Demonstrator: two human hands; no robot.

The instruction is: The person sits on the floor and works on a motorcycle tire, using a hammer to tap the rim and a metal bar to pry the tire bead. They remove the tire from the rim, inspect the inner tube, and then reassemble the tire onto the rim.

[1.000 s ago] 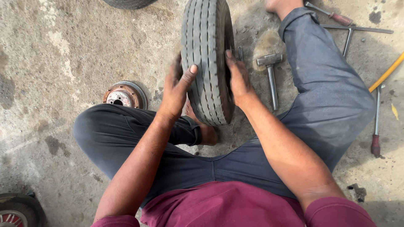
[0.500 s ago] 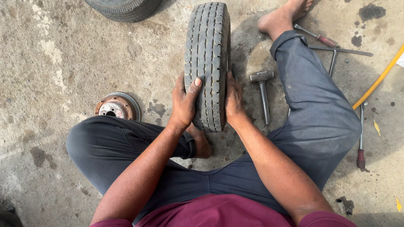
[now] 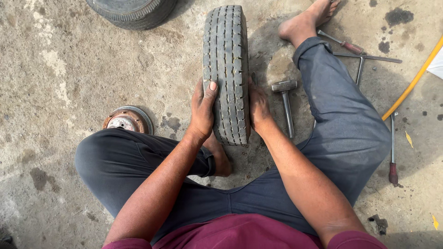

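A worn black tyre (image 3: 226,60) stands upright on its tread on the concrete floor, between my legs. My left hand (image 3: 202,110) presses against its left side with the thumb on the tread. My right hand (image 3: 258,107) grips its right side, partly hidden behind the tyre's edge. I sit on the floor in dark grey trousers, left knee bent, right leg stretched out with a bare foot (image 3: 304,20) beyond the tyre.
A hammer (image 3: 286,103) lies just right of the tyre. A rusty wheel hub (image 3: 127,121) sits by my left knee. Another tyre (image 3: 131,11) lies at the top. A cross wrench (image 3: 362,62), screwdrivers (image 3: 392,152) and a yellow hose (image 3: 413,83) lie to the right.
The view has shifted so the tyre sits further from me and more fully in frame. Both hands have slid lower on the tyre's sides and still hold it upright.
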